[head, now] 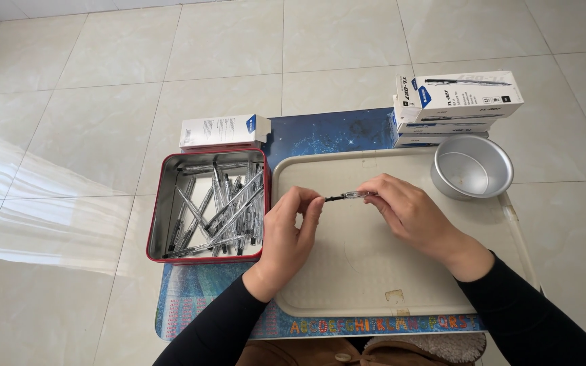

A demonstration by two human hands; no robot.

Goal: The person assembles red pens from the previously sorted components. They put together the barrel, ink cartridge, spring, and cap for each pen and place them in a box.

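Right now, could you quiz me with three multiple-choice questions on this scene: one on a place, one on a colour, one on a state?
1. Where is the red-rimmed tin of pens?
A. left of the tray
B. inside the bowl
C. on the boxes

2. What colour is the round bowl?
A. green
B. silver
C. black

3. How is the clear pen held?
A. lying loose
B. in one hand
C. between both hands

Answers: 1 A, it sits beside the beige tray. 2 B, bare metal. 3 C, the left hand and right hand pinch its ends.
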